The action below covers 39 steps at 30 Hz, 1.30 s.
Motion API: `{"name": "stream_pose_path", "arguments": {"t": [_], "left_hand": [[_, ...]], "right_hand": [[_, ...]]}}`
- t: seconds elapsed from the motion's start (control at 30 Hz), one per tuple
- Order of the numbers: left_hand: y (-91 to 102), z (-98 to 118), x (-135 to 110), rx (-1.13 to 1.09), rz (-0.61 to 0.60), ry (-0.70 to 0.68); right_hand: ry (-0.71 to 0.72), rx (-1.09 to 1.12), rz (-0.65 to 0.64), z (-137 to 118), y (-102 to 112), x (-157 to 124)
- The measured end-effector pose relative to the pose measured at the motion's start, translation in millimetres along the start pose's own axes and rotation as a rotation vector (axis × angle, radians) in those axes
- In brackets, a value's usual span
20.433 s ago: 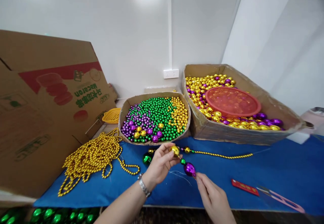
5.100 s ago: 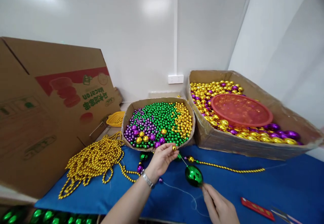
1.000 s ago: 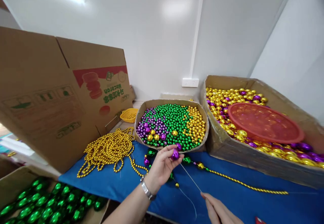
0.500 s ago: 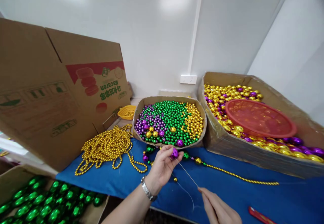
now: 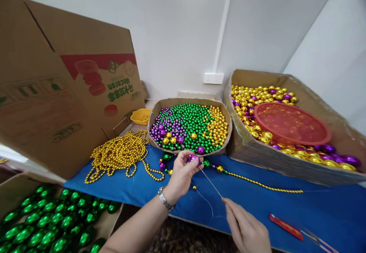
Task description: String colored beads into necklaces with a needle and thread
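Note:
Between the fingertips of my left hand [image 5: 181, 173] is a large shiny purple bead [image 5: 194, 160], partly covered by the thumb. A thin needle [image 5: 212, 183] runs from that bead down to my right hand [image 5: 247, 224], which pinches its near end. Whether the needle's tip sits inside the bead is hidden. Behind my left hand lies a bead strand [image 5: 219, 168] of green, purple and gold beads, ending at the right in a row of small gold beads [image 5: 265, 186]. Below the left hand, a small gold bead [image 5: 194, 187] lies by a loose clear thread [image 5: 206, 200].
A cardboard tray [image 5: 153, 140] holds small purple, green and gold beads. At right, a large box [image 5: 274, 161] contains bigger beads and a red basket [image 5: 291, 123]. Gold bead chains [image 5: 120, 154], green beads [image 5: 42, 220], a red-handled tool [image 5: 286, 226] and scissors [image 5: 317, 239] surround the hands.
The view has tilted down, bringing the scissors into sight. My left fingers have shifted and cover more of the purple bead. The right hand still pinches the needle.

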<state>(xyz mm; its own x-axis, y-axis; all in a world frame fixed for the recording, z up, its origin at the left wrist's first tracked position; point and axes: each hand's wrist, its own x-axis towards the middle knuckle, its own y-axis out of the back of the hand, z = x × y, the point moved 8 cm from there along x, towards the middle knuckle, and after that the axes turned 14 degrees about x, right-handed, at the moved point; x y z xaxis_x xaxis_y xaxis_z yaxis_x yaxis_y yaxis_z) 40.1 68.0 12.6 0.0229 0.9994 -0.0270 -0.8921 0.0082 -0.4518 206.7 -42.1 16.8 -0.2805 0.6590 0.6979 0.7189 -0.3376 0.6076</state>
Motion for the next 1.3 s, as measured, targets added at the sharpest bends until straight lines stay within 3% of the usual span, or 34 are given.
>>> {"name": "stream_pose_path", "arguments": {"t": [0.17,0.4,0.53,0.67,0.83,1.03,1.17,1.3], "left_hand": [[0.6,3.1,-2.0,0.087,0.063,-0.085],[2.1,-12.8,1.2,-0.097,0.017,0.088],[2.9,-12.4,-0.3,-0.144,0.009,0.105],[1.4,-14.8,-2.3,-0.156,-0.012,0.136],[-5.9,-17.5,-10.1,-0.036,-0.035,0.052],[-11.6,-31.0,-14.7,0.052,-0.060,0.052],[-14.0,-39.2,-18.6,0.140,-0.068,0.014],[-23.2,-42.3,-23.9,0.221,-0.161,0.007]], "right_hand": [[0.054,-0.179,-0.076,-1.5,-8.2,-12.0],[0.127,-0.216,-0.141,-2.0,-17.1,-17.2],[0.108,-0.149,-0.054,-1.3,-9.2,-12.4],[0.088,-0.106,-0.094,3.2,-12.6,-15.3],[0.082,-0.192,-0.081,2.7,-15.0,-11.4],[0.069,-0.012,-0.014,0.0,-8.5,4.2],[0.086,-0.064,0.021,0.7,-9.0,4.4],[0.093,-0.096,0.034,3.3,-10.1,3.8]]}}
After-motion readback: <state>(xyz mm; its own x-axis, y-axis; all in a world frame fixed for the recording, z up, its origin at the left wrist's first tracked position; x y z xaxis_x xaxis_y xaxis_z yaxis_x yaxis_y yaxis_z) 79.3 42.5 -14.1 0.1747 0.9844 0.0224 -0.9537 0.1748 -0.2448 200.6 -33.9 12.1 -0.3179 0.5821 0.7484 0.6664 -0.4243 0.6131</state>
